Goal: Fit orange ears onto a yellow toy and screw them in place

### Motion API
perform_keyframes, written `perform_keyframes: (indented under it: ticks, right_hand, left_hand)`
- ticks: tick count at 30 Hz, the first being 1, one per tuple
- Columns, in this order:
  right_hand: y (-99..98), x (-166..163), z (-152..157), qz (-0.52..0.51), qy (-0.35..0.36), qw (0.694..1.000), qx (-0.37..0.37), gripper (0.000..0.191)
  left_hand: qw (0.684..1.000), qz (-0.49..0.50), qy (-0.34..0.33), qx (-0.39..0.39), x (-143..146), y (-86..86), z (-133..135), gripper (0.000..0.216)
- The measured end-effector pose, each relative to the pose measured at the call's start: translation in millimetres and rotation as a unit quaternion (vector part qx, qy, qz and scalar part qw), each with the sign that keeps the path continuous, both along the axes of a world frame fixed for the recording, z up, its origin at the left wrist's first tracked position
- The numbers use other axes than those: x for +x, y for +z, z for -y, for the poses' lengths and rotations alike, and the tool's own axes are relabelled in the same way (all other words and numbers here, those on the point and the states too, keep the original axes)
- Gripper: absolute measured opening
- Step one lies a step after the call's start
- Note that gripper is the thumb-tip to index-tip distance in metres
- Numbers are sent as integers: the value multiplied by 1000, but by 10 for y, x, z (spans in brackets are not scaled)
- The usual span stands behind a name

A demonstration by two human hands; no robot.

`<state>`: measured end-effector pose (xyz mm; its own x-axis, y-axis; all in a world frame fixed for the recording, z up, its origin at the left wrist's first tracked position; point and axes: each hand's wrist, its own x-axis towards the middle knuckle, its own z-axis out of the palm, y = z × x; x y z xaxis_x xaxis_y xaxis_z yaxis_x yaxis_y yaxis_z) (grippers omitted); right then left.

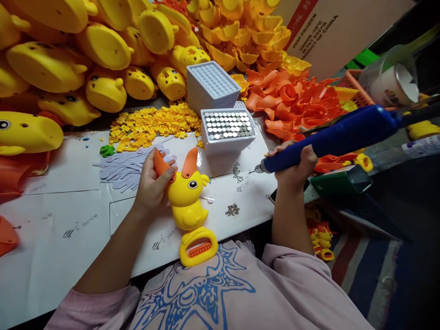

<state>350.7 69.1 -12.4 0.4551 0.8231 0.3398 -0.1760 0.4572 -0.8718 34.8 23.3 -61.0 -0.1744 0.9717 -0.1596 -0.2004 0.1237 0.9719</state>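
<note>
My left hand (153,181) is closed on the orange beak of a yellow toy duck (188,199), whose ring-shaped handle points down toward my shirt. A second orange beak part stands up at the duck's head. In my right hand (295,167) is a blue electric screwdriver (330,135), fingers wrapped round its body. Its bit points left, just above the white table sheet (137,252) and apart from the duck. Two small piles of screws (233,210) lie on the sheet between the duck and the screwdriver.
White trays of silver button cells (228,125) stand behind the duck. Small yellow parts (151,123) and pale flat strips (127,167) lie to the left. Yellow duck bodies (103,43) and orange parts (292,96) are heaped behind. A green box (333,182) sits right.
</note>
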Motion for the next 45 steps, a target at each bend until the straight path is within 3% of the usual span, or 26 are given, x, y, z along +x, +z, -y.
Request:
perform_keyframes:
  ticks: [5,8,14,20,29,40,45]
  right_hand:
    - [321,-227,129,-13,71,996,61,39]
    - [492,-485,163,-33,146,985,87,40]
    - [573,-1088,121,-88,285,942,156,37]
    - [562,-1396,88,-94,293,938,158,37]
    - [480,-1413,83,-72,275,943,175,48]
    - [469,-1448,89,-87,264,941,195,33]
    - [417,-1407,89,-42,279,938,199,27]
  left_hand:
    - [1000,10,-26,7,67,-25,26,107]
    - [998,10,-50,20,84,-70,38,101]
    - [997,26,-66,17,87,-129,44,99]
    - [997,2,-78,9,112,-115,55,98]
    - [996,-43,-72,41,135,-152,45,96]
    - [994,-74,-63,52,125,-167,70,93]
    - [994,-75,-51,53,138,-182,74,89]
